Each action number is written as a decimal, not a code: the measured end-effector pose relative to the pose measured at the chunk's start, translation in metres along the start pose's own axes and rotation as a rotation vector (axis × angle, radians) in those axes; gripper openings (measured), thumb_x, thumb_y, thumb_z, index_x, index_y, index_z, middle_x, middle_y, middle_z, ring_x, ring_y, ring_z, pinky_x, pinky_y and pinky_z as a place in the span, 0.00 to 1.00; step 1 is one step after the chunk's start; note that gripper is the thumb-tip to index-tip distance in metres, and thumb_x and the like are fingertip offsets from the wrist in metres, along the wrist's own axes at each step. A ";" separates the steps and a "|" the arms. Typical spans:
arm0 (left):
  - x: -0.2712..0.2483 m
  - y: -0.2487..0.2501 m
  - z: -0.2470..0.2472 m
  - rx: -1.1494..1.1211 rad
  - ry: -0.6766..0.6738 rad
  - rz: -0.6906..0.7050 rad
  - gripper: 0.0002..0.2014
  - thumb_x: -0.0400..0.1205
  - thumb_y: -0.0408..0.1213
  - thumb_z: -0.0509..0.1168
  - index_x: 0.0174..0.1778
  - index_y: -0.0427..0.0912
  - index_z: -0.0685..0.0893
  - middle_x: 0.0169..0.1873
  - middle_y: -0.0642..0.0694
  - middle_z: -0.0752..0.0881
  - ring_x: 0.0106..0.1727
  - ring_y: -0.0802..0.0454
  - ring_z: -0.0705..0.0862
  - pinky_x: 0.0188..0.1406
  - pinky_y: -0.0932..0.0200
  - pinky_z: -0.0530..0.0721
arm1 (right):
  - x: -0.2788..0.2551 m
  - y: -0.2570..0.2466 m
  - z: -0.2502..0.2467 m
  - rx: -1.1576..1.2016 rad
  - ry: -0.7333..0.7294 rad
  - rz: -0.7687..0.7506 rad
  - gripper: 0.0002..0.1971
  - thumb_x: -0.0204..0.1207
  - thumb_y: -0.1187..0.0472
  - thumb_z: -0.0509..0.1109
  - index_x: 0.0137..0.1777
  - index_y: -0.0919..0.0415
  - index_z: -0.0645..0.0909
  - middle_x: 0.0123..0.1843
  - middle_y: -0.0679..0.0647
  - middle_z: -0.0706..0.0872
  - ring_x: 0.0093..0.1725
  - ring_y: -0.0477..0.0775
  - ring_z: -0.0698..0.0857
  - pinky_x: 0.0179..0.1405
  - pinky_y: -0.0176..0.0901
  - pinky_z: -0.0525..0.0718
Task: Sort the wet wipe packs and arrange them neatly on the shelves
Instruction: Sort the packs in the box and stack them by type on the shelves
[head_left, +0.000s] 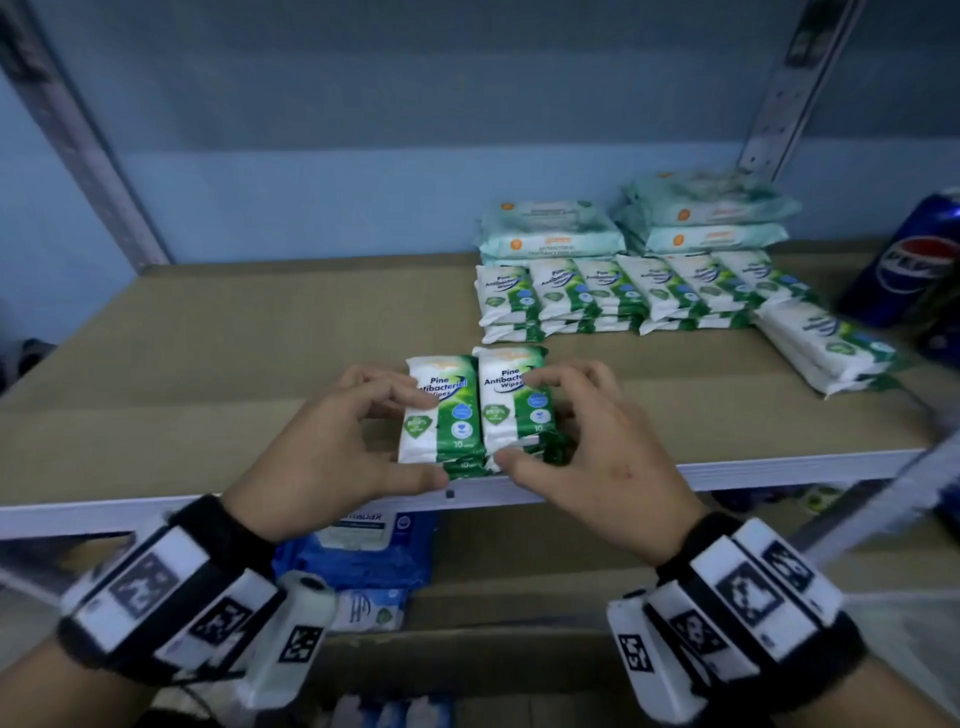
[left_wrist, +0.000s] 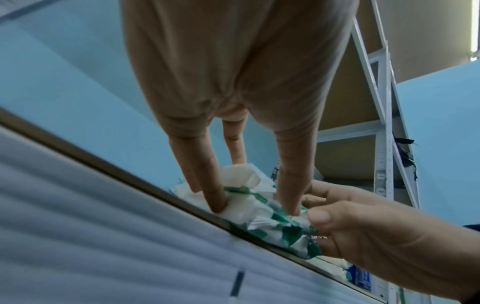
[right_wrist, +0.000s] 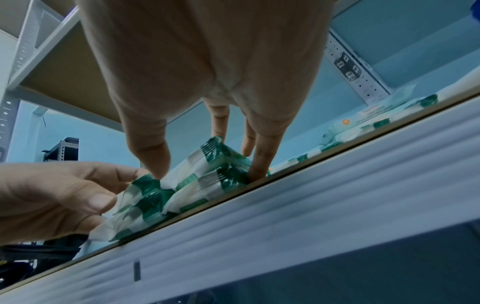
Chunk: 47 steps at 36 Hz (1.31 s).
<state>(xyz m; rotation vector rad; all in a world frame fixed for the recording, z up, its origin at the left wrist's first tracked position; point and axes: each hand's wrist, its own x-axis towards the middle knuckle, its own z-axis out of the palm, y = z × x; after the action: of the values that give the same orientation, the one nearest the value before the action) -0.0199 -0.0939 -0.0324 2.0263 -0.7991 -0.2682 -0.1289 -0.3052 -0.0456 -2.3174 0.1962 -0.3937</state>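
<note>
At the front lip of the shelf (head_left: 779, 470), two short stacks of Pine Antibacterial wipes packs (head_left: 480, 410) lie flat side by side, long axes running front to back, near ends at the shelf edge. Left hand (head_left: 332, 441) holds the left stack: curled fingers on its top and far side, thumb at the near corner. Right hand (head_left: 582, 441) holds the right stack likewise, thumb at the near end, fingers curled over the top and right flank. Both hands are clamped on packs, neither free. The sorted row of matching packs (head_left: 623, 291) sits further back and to the right, in front of the pale mint packs (head_left: 550, 228). Judgement: the coming move is a push away and rightward; the right hand is nearer that row, and the long axes already match it.
</note>
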 end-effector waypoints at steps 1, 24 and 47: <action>0.000 0.003 0.004 0.027 -0.008 0.008 0.29 0.55 0.51 0.83 0.54 0.56 0.87 0.62 0.60 0.79 0.58 0.69 0.82 0.55 0.79 0.76 | -0.003 0.002 -0.004 -0.022 -0.011 -0.008 0.27 0.65 0.45 0.80 0.63 0.44 0.75 0.61 0.40 0.69 0.58 0.42 0.79 0.61 0.42 0.81; 0.066 0.096 0.136 0.230 -0.169 -0.028 0.23 0.65 0.36 0.85 0.48 0.48 0.80 0.48 0.51 0.78 0.36 0.51 0.80 0.31 0.61 0.79 | -0.041 0.072 -0.111 -0.353 0.128 0.124 0.15 0.76 0.59 0.77 0.61 0.50 0.83 0.67 0.45 0.76 0.61 0.51 0.80 0.60 0.44 0.78; 0.145 0.142 0.196 0.418 -0.236 -0.042 0.16 0.75 0.26 0.77 0.49 0.44 0.78 0.58 0.46 0.76 0.41 0.49 0.82 0.16 0.76 0.72 | 0.007 0.109 -0.179 -0.872 -0.062 0.220 0.11 0.78 0.57 0.70 0.57 0.42 0.80 0.61 0.45 0.86 0.72 0.55 0.71 0.72 0.62 0.58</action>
<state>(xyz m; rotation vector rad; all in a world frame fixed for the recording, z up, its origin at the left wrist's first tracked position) -0.0628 -0.3716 -0.0089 2.4352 -1.0264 -0.3962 -0.1855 -0.5027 -0.0041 -3.1023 0.6985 -0.1226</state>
